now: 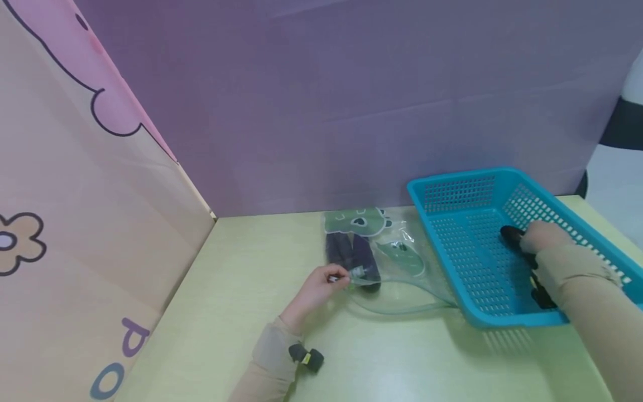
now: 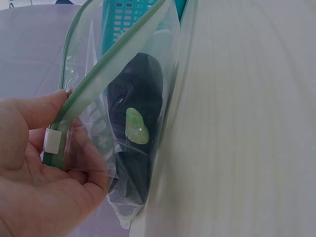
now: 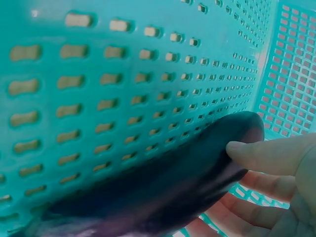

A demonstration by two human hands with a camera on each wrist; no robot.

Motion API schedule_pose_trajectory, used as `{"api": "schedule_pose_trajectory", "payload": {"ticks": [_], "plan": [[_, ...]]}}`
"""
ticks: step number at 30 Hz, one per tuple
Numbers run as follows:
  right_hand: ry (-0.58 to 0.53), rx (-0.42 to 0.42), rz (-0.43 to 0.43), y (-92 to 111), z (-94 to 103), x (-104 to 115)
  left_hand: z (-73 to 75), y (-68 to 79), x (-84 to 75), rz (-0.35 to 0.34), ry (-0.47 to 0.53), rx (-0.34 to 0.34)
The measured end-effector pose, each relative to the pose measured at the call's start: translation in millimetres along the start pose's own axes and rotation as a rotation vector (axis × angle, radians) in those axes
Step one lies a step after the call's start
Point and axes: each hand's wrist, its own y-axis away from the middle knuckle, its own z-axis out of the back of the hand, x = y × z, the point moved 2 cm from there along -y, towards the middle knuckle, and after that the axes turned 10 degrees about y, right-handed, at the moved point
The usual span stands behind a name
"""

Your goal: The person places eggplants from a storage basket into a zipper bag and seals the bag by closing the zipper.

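My left hand (image 1: 318,287) pinches the green-edged mouth of a clear zip bag (image 1: 402,234) at its corner. The bag's white slider (image 2: 52,141) sits between thumb and fingers, and the mouth gapes in a long loop. Inside the bag lie dark purple eggplants (image 2: 136,79), partly covered by green cartoon prints. Down in the blue basket (image 1: 450,273), my right hand (image 1: 545,237) grips another glossy eggplant (image 3: 197,168). Its thumb presses on top near one rounded end, with the fingers curled beneath. In the right wrist view this eggplant lies along the perforated basket wall.
The pale yellow table (image 1: 241,279) carries both bag and basket, and the bag's open mouth reaches the basket's left side. A purple panel (image 1: 326,111) stands behind the table. On the left rises a printed panel (image 1: 100,223).
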Motion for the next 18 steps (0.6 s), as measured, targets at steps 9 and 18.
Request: {"api": "schedule_pose_trajectory", "payload": {"ticks": [9,18], "plan": [[-0.068,0.018,-0.046,3,0.2,-1,0.0,-1.1,1.8,0.002,0.008,0.003],[-0.089,0.069,-0.061,-19,-3.5,-17,-1.0,-3.3,3.8,0.005,0.0,0.005]]}}
